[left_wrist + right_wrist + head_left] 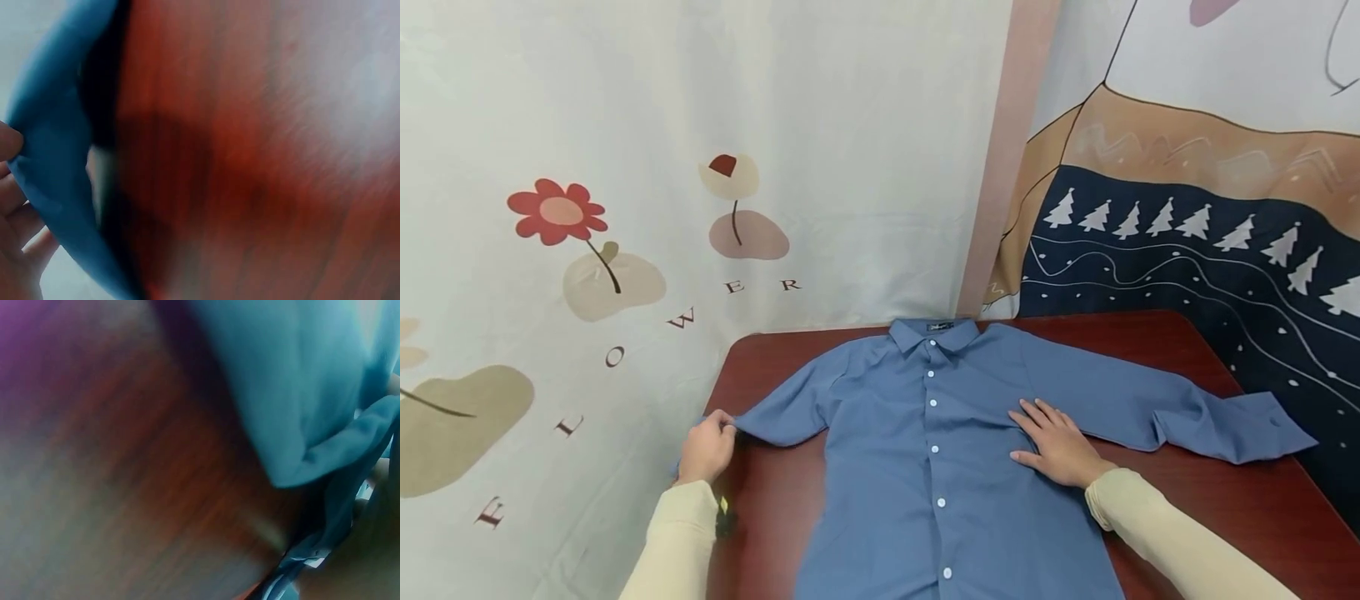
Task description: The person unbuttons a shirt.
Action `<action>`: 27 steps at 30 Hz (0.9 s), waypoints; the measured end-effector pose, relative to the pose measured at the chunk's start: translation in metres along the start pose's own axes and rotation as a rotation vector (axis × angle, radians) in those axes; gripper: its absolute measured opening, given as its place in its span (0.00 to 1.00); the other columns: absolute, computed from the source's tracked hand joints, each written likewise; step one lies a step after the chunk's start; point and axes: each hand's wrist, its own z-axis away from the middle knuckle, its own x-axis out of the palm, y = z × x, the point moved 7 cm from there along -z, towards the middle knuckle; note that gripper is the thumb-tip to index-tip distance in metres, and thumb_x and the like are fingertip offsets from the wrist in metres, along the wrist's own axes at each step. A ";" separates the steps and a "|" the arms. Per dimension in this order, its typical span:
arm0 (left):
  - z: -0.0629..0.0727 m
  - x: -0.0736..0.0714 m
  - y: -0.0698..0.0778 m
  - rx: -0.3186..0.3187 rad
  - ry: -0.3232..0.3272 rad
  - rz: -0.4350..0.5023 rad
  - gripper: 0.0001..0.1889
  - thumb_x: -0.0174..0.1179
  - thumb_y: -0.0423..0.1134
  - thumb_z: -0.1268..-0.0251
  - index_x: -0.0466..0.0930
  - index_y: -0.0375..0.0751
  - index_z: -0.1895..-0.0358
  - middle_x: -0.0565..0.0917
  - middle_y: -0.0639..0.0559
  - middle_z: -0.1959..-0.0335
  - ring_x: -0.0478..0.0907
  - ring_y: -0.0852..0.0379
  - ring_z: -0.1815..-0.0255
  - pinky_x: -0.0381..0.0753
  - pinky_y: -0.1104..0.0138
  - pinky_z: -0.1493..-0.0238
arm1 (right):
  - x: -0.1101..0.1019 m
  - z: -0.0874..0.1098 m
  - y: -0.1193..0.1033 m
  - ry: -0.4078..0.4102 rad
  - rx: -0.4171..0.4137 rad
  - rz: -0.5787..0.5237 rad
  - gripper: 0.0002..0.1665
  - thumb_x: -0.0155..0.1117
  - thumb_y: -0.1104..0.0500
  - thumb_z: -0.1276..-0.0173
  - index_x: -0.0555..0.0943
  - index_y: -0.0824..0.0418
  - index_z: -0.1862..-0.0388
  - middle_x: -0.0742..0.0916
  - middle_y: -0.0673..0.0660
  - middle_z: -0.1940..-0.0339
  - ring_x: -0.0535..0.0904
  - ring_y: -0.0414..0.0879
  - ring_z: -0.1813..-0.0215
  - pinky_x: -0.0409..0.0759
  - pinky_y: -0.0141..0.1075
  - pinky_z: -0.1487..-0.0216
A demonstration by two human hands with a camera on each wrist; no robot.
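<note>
A blue button-up shirt lies front side up on a dark red wooden table, its collar at the far edge. My left hand pinches the sleeve on the left near its end, at the table's left edge. In the left wrist view, thumb and fingers hold the blue cloth. My right hand rests with spread fingers on the shirt's chest, right of the button row. The right wrist view shows folds of the shirt, with the fingers mostly hidden.
The other sleeve stretches right, its cuff reaching the right edge of the table. A pale curtain with flower prints hangs behind and to the left. A dark tree-print cloth hangs at the right. A small dark object is beside the left wrist.
</note>
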 end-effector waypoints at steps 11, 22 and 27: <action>-0.006 -0.008 0.020 0.037 -0.096 0.053 0.09 0.49 0.35 0.32 0.80 0.39 0.62 0.80 0.45 0.69 0.76 0.46 0.67 0.73 0.53 0.65 | 0.002 -0.002 0.001 -0.020 0.000 -0.022 0.41 0.62 0.40 0.33 0.68 0.62 0.28 0.66 0.67 0.27 0.53 0.66 0.26 0.50 0.62 0.32; 0.039 0.008 -0.015 -0.578 0.212 0.351 0.19 0.53 0.38 0.37 0.67 0.27 0.49 0.73 0.30 0.56 0.72 0.30 0.54 0.70 0.41 0.54 | 0.004 0.000 0.002 -0.008 0.001 -0.028 0.41 0.63 0.41 0.33 0.68 0.61 0.28 0.66 0.67 0.27 0.54 0.67 0.26 0.49 0.63 0.32; 0.055 0.034 -0.012 -0.900 0.253 0.938 0.31 0.51 0.35 0.33 0.54 0.25 0.31 0.70 0.30 0.43 0.83 0.47 0.66 0.84 0.58 0.60 | 0.000 0.000 0.000 -0.018 0.000 -0.024 0.41 0.63 0.41 0.33 0.68 0.62 0.28 0.66 0.67 0.27 0.54 0.67 0.26 0.50 0.63 0.32</action>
